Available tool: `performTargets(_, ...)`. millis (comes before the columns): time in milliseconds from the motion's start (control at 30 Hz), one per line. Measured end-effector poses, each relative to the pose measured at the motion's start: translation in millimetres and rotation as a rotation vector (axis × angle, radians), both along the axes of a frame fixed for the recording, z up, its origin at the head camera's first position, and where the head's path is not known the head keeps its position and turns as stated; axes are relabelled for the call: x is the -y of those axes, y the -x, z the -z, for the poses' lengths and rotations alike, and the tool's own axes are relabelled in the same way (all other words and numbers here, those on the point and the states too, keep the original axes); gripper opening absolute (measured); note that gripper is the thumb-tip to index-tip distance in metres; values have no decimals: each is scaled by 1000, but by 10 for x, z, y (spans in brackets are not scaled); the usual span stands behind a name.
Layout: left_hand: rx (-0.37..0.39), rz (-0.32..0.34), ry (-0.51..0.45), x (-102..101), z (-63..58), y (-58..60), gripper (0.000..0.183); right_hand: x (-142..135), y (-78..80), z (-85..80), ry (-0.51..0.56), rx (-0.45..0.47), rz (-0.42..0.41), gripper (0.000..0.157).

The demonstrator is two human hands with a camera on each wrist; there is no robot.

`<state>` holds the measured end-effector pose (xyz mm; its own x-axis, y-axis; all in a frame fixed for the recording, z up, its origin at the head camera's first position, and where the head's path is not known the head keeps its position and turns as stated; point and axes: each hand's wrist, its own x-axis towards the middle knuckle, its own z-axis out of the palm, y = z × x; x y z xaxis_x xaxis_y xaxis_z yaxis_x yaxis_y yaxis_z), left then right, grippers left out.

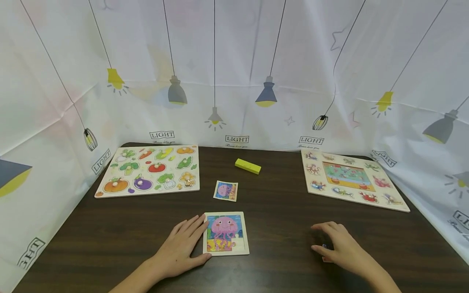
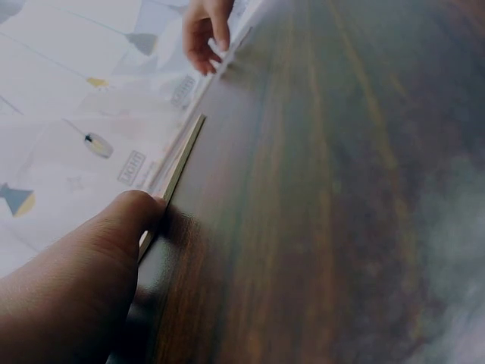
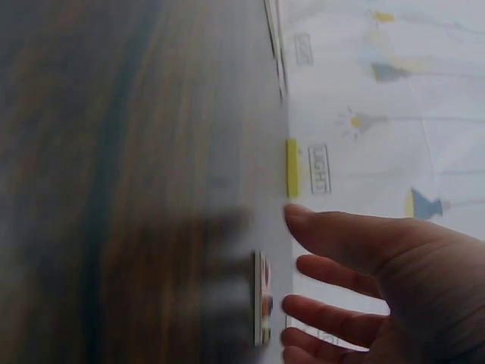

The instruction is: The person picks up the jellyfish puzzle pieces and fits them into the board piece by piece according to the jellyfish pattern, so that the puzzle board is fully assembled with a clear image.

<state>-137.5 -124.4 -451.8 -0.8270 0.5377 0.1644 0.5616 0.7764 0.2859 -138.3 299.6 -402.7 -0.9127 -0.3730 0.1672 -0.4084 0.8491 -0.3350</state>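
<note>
A square jellyfish jigsaw puzzle (image 1: 224, 226) in a pale wooden tray lies in front of me, with a bare gap at its lower right corner. My left hand (image 1: 182, 244) rests on the table at the tray's left side, fingertips at the upper left corner and thumb at the lower left. To the right, my right hand (image 1: 338, 246) hovers with parted fingers over a small puzzle piece (image 1: 327, 259), mostly hidden beneath it in the head view. In the right wrist view that piece (image 3: 262, 299) lies flat, apart from the fingertips.
A jellyfish picture card (image 1: 225, 191) lies behind the puzzle, with a yellow block (image 1: 248, 166) farther back. At back left is a vegetable peg board (image 1: 122, 165), at back right a sea-animal peg board (image 1: 315, 162). A printed curtain (image 1: 234, 53) hangs along the table's back and sides.
</note>
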Motion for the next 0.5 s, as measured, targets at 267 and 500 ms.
performTargets(267, 17, -9, 9, 5, 10, 3, 82, -195, -97, 57, -52, -23, -9, 48)
performTargets(500, 33, -8, 13, 0, 16, 3, 83, -279, -135, 68, -25, 36, -28, 35)
